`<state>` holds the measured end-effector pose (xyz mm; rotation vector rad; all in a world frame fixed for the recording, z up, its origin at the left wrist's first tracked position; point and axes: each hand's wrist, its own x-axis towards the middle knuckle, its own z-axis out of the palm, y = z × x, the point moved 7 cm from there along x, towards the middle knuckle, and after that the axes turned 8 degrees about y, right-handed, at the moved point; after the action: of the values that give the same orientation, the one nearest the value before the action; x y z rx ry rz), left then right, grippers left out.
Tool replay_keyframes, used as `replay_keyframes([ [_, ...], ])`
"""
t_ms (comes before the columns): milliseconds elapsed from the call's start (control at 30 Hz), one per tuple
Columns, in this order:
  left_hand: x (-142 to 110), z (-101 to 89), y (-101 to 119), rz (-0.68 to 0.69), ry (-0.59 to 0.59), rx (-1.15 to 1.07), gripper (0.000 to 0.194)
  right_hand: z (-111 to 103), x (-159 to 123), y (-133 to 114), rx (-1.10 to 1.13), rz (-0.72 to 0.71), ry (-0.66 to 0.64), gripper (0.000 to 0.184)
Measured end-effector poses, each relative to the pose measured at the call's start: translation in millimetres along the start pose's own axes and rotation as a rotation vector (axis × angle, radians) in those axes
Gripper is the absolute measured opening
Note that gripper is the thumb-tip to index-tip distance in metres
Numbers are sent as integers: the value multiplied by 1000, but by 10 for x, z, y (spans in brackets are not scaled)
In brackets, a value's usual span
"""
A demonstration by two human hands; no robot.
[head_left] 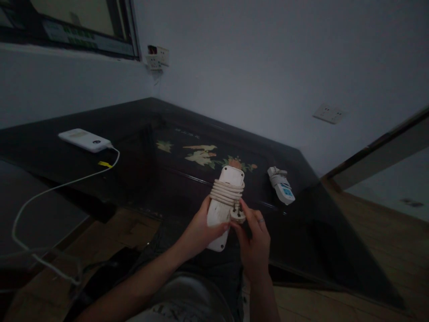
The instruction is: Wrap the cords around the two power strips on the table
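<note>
A white power strip is held up over the table's near edge, its underside facing me. Its cord is wound several times around the strip's upper half. My left hand grips the strip's lower part from the left, the thumb lying across it. At the right side, my right hand pinches the cord's plug between thumb and fingers, the prongs showing, close against the strip. The left fingers behind the strip are hidden.
On the dark glossy table, a second power strip with wound cord lies at the right. A white power bank with a cable lies at the left, by a yellow piece. Wall sockets are behind.
</note>
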<state>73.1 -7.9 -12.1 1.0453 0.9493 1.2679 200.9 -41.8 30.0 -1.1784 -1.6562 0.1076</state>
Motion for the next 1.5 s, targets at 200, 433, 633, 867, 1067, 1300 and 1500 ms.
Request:
replay_keyframes([
  [200,-123,89,-85,-277,-73,-291,65,-130,-17,124,309,165,164,46],
  [433,-179,137,-180,-445,-160,-548,46,-149,17,49,262,98,78,42],
  [633,-171,116,-201,-480,-156,-562,44,-139,4,-64,72,17,5,41],
  [867,-163,86,-180,-472,-145,-559,43,-168,23,-197,-6,-24,-1,44],
  [1067,-182,58,-136,-440,-175,-533,48,-178,40,-248,8,-1,1,45],
  [1300,-169,37,-129,-444,-197,-492,51,-168,31,-224,32,17,-9,44],
  [1500,-161,49,-161,-454,-194,-451,58,-124,-3,-156,83,62,-31,43],
])
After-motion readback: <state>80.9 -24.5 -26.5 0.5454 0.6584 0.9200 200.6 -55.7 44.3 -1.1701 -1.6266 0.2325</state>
